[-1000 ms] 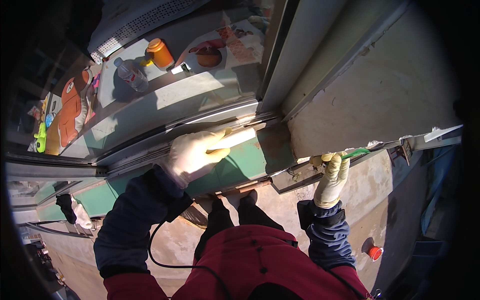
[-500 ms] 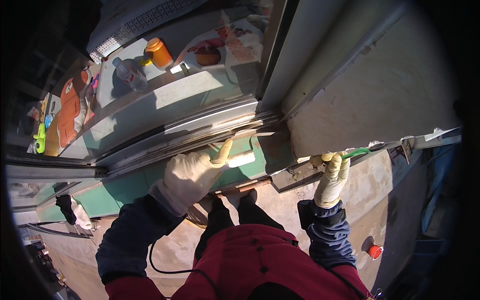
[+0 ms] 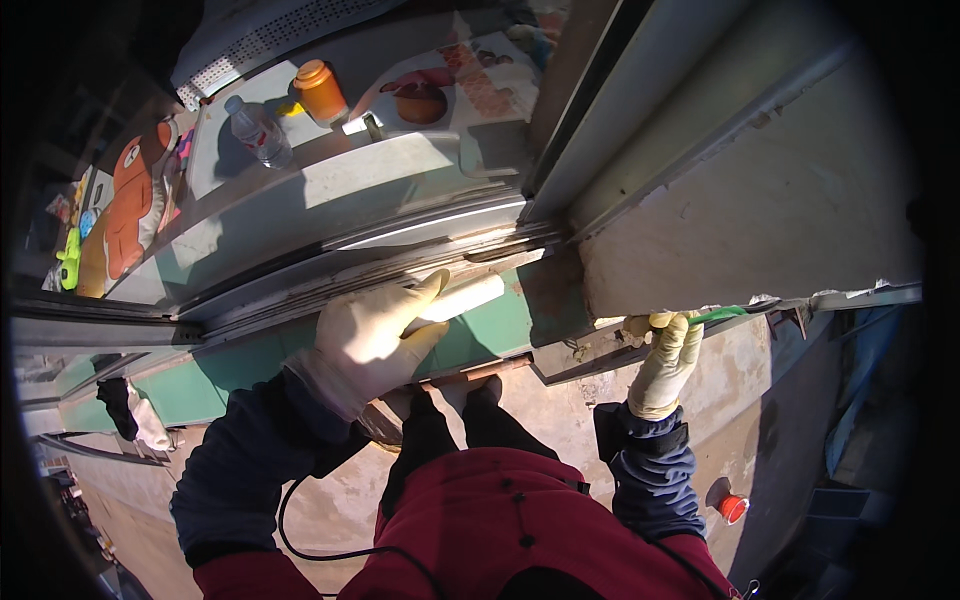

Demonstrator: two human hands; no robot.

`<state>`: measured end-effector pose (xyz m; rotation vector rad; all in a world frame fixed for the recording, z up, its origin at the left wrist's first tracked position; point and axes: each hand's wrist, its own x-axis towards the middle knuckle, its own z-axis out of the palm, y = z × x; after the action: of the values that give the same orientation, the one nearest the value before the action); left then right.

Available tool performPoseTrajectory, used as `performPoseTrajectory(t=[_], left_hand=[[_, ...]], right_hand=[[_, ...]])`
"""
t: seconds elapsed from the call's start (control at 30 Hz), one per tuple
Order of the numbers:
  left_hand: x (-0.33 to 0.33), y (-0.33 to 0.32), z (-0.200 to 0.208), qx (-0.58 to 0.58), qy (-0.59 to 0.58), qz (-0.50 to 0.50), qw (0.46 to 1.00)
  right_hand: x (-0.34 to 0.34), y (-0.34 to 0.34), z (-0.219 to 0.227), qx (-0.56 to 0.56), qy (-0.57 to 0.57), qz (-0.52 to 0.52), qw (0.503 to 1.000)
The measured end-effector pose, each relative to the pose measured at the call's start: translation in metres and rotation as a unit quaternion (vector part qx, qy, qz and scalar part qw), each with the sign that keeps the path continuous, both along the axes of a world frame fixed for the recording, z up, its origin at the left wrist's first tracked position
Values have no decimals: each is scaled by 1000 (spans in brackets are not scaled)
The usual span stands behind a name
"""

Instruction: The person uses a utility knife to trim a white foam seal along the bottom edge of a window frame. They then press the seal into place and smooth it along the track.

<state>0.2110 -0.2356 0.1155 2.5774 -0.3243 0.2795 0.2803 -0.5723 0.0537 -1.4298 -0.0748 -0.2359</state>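
Observation:
My left hand [image 3: 370, 340], in a pale cream glove, is over the green tiled sill [image 3: 495, 330] beside the window track. Its fingers close around a short white bar-shaped piece [image 3: 470, 300], whose far end sticks out to the right. The exact kind of that piece cannot be made out. To the right, my right hand [image 3: 668, 370], also gloved, is raised against the lower edge of a plastered wall panel [image 3: 750, 210]. It is closed on a slim green thing [image 3: 717, 314] that points right; the other end is hidden by the fingers.
Behind the window glass are a clear bottle [image 3: 258, 132], an orange jar [image 3: 320, 92] and an orange plush toy [image 3: 135, 205]. A metal window frame [image 3: 600, 100] stands ahead. A dark and white cloth [image 3: 135, 412] hangs at left. An orange-red round container [image 3: 733, 509] is low at right.
My left hand has shifted slightly left, its fingers now spread along both sides of the white piece, which has tilted. My right hand keeps nearly the same place. The whole view has shifted a little.

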Motion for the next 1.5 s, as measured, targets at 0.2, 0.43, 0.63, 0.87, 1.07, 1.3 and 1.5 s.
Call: performPoseTrajectory(t=[0.2,0.43,0.63,0.87,1.07,1.3,1.5], left_hand=[[20,1,8,-24,68,30,997],[57,-6,30,18,135,14,991],[71,2,17,14,128,-23,991],[51,6,-28,19,-10,-37,999],[40,4,-41,-2,11,-24,1000],[30,4,-44,-62,-81,-22,995],[8,8,-29,59,-87,0,995]], right_hand=[[0,9,7,-7,-3,-22,1000],[1,3,3,-7,2,-13,1000],[1,-2,-7,-20,-6,-21,1000],[-1,7,7,-1,2,-12,1000],[1,11,12,-22,-5,-14,1000],[2,11,9,-28,-2,-31,999],[1,10,12,-24,1,-12,1000]])
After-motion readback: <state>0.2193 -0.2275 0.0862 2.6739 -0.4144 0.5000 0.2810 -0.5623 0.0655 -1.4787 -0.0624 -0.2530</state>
